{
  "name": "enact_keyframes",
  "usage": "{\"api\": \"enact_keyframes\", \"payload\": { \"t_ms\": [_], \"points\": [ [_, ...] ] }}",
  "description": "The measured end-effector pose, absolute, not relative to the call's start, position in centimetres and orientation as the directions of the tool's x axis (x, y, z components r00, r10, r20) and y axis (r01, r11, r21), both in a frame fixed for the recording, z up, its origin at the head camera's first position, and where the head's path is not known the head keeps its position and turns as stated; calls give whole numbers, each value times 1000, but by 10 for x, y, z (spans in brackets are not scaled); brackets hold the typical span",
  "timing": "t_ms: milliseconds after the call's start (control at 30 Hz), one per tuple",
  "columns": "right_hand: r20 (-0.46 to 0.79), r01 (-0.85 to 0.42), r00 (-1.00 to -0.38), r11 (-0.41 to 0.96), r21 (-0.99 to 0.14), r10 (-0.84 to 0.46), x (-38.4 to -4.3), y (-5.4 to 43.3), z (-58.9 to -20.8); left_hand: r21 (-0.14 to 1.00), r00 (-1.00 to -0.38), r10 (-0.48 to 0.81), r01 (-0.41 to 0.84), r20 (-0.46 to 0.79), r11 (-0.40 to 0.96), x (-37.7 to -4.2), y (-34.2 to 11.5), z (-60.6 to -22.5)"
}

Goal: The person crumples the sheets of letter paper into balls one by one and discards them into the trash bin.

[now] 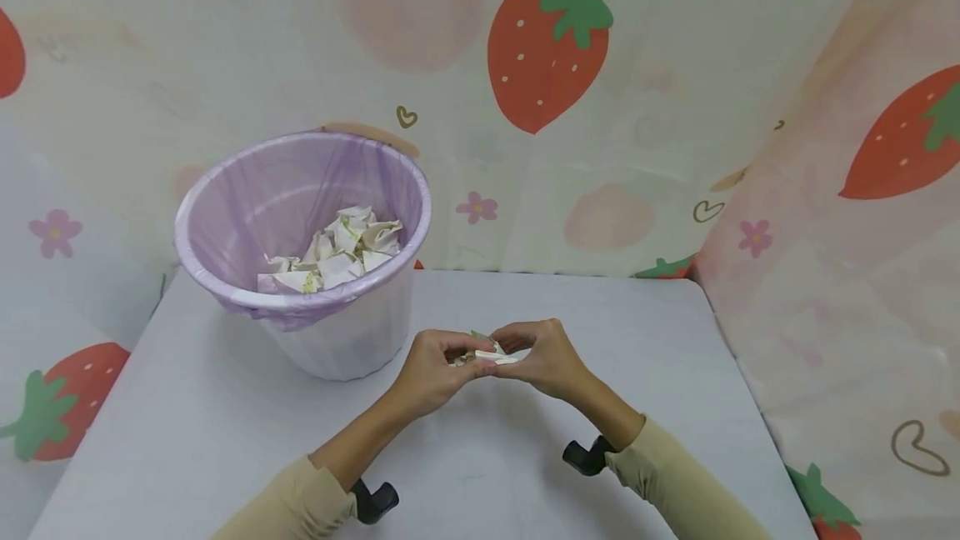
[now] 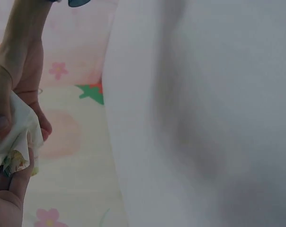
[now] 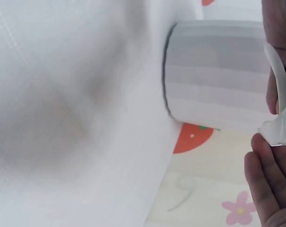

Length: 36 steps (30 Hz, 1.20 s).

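Over the middle of the table, both hands meet at a small crumpled piece of white paper (image 1: pixel 497 356) with a printed pattern. My left hand (image 1: pixel 431 372) pinches its left side between thumb and fingers. From the right, my right hand (image 1: pixel 549 362) grips the other side, thumb below and fingers above. Up close in the left wrist view, the paper (image 2: pixel 21 130) looks folded, with green and yellowish print along its lower edge. Only part of the paper (image 3: pixel 283 124) shows at the right edge of the right wrist view.
A white bin (image 1: pixel 333 348) with a purple bag liner (image 1: pixel 236 227) stands at the table's back left, holding several crumpled papers (image 1: pixel 341 267). Behind the white table (image 1: pixel 600 307) hangs a strawberry-patterned cloth (image 1: pixel 675 107). Black wrist mounts (image 1: pixel 587 456) sit under both forearms.
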State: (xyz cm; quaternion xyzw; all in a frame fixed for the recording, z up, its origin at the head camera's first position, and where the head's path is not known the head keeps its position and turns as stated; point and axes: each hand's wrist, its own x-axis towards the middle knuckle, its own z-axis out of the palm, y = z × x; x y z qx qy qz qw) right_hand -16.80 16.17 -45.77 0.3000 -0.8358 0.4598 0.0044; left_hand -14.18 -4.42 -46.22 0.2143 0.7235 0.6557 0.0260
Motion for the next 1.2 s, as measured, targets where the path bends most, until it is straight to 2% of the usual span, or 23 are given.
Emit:
{"api": "enact_keyframes", "payload": {
  "t_ms": [200, 467, 633, 867, 1000, 1200],
  "points": [
    [239, -471, -828, 398, -787, -508, -167, 160, -455, 951, -892, 360, 307, 272, 41, -138, -44, -455],
    [272, -487, -832, 403, -775, -483, -164, 160, -457, 926, -880, 374, 358, 292, 120, -138, -42, -454],
    [281, -465, -851, 389, -796, -443, -160, 159, -458, 916, -867, 370, 392, 334, 91, -143, -44, -461],
    [201, -351, -886, 322, -879, -417, -152, 159, -455, 920, -862, 353, 393, 365, 8, -145, -46, -462],
    [141, -280, -885, 265, -923, -444, -150, 160, -451, 913, -861, 338, 407, 379, 13, -145, -47, -462],
    [139, -254, -890, 219, -942, -433, -148, 158, -449, 897, -851, 330, 441, 409, 24, -143, -46, -457]
  ]
}}
